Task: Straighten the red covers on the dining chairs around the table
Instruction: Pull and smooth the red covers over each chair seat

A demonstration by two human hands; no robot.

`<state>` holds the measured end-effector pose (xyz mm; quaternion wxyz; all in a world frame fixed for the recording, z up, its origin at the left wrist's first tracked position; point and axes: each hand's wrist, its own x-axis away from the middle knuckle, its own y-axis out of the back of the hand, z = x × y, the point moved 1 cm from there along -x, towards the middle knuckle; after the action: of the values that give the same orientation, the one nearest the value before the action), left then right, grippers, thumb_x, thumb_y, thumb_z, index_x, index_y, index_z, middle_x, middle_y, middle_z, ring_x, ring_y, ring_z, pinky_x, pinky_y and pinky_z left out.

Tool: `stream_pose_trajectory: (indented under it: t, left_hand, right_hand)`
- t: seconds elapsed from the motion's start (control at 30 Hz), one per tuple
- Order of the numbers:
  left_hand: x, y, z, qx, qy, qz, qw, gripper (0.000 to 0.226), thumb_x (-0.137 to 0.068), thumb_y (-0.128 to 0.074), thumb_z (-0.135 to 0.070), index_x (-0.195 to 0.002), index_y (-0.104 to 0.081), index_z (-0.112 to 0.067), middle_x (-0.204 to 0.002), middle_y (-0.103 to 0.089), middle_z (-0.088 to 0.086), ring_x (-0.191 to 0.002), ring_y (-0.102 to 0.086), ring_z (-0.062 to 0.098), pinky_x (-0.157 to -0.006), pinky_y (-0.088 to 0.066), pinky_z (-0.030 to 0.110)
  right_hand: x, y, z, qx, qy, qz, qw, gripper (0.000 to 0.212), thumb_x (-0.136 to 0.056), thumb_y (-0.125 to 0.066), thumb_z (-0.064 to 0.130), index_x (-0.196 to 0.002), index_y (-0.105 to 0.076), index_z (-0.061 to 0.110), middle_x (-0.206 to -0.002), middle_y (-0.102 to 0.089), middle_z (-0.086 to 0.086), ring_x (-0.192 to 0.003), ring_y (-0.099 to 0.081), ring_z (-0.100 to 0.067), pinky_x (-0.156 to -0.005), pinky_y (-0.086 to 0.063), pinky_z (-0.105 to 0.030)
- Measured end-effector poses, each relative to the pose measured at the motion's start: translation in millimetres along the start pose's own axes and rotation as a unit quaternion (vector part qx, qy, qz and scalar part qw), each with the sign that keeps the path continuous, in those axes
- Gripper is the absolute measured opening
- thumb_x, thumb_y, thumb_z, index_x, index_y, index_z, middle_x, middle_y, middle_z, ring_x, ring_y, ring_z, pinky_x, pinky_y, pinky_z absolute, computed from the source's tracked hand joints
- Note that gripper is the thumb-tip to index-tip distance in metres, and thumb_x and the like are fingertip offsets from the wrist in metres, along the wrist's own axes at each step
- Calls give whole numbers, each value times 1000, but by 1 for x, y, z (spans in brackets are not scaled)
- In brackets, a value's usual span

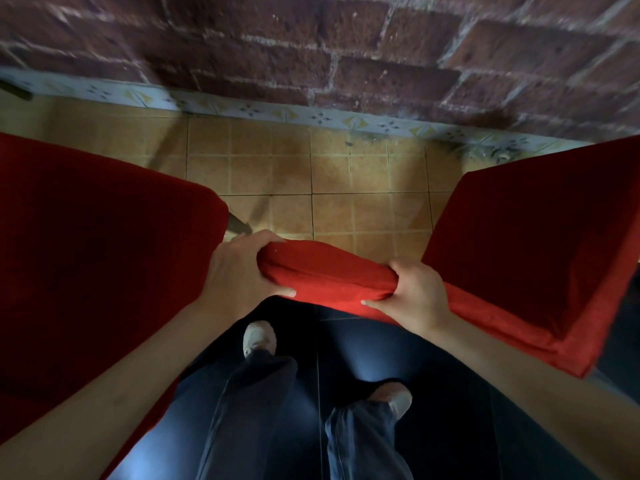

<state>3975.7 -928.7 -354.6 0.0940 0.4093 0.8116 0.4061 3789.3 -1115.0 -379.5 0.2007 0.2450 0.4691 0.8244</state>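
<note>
While the left hand (pixel 239 271) and right hand (pixel 414 294) each grip one end of the red fabric-covered chair-back top (pixel 325 271), two further red-covered chairs flank it: one at left (pixel 90 258), one at right (pixel 540 237). Orange tiled floor (pixel 346 174) meets a dark brick wall (pixel 346 53) beyond.

Both hands are gripping the top edge of a red chair cover (pixel 329 275): the left hand (pixel 239 271) is curling round its left end, the right hand (pixel 412 292) round its right. A second red-covered chair (pixel 97 254) is standing at the left. Orange floor tiles (pixel 329 174) are meeting a brick wall (pixel 311 46) ahead; two white shoes (pixel 258 337) are showing below.
</note>
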Motion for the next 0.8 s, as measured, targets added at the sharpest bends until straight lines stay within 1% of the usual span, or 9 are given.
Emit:
stream_pose_trajectory:
  t: [0.1, 0.13, 0.2, 0.3, 0.4, 0.5, 0.6, 0.7, 0.8]
  left_hand:
    - [5, -4, 5, 70, 22, -10, 997, 68, -42, -94, -23, -104, -65, -26, -88, -62, -23, -83, -60, -2, -79, -44, 12]
    - [8, -6, 6, 98, 30, -12, 995, 71, -44, -94, -20, -107, -62, -30, -92, -61, -26, -89, -59, -7, -79, -41, 5]
    - [16, -12, 11, 149, 46, -24, 987, 79, -48, -92, -15, -117, -58, -32, -103, -61, -28, -101, -54, -13, -83, -37, 2]
    - [22, -19, 17, 197, 69, -23, 978, 90, -47, -93, -14, -124, -52, -38, -115, -57, -33, -108, -52, -13, -86, -37, 2]
    - [19, -24, 12, 190, 63, 3, 980, 94, -46, -93, -13, -122, -50, -45, -114, -56, -39, -108, -52, -16, -87, -35, 0]
    - [15, -25, -4, 182, 41, 6, 982, 81, -57, -90, -14, -121, -49, -42, -110, -54, -45, -106, -49, -22, -86, -32, -4]
    - [14, -23, -21, 172, 35, -24, 984, 70, -58, -88, -14, -119, -58, -30, -102, -62, -33, -102, -52, -21, -86, -35, -2]
    - [14, -18, -44, 173, 45, -29, 983, 66, -56, -86, 0, -105, -62, -36, -95, -65, -27, -98, -61, -4, -90, -45, 14]
    - [16, -10, -79, 142, 20, -27, 989, 70, -53, -86, 4, -93, -58, -46, -87, -64, -35, -89, -61, -12, -80, -44, 5]
  right_hand:
    - [-4, 0, 2, -6, -10, 14, 1000, 46, -53, -92, 40, -82, -68, 13, -77, -69, -1, -73, -66, -24, -63, -40, -25]
    - [-6, 0, 2, -8, -13, 18, 1000, 46, -53, -92, 40, -82, -68, 13, -77, -69, -1, -73, -66, -24, -63, -39, -24]
    - [-7, 4, 3, -12, -21, 33, 999, 46, -53, -92, 41, -83, -69, 14, -79, -69, 0, -75, -66, -23, -63, -41, -25]
    - [-5, 14, 1, -31, -26, 48, 998, 48, -53, -91, 42, -88, -71, 15, -84, -71, 1, -79, -67, -21, -70, -53, -34]
    - [1, 32, -3, -48, -32, 47, 997, 48, -52, -92, 40, -87, -71, 16, -83, -71, 1, -79, -67, -20, -72, -54, -36]
    - [9, 53, -7, -60, -31, 38, 997, 47, -50, -93, 37, -86, -72, 15, -81, -70, 1, -77, -66, -20, -71, -53, -35]
    - [18, 75, -12, -81, -33, 35, 996, 48, -49, -94, 35, -87, -73, 14, -81, -72, 2, -75, -67, -17, -71, -54, -33]
    - [32, 99, -21, -101, -32, 27, 994, 50, -49, -95, 32, -89, -73, 13, -83, -72, 2, -76, -67, -15, -72, -52, -28]
    - [47, 123, -32, -113, -29, 13, 993, 51, -47, -95, 30, -89, -73, 11, -84, -72, 0, -76, -67, -15, -70, -51, -26]
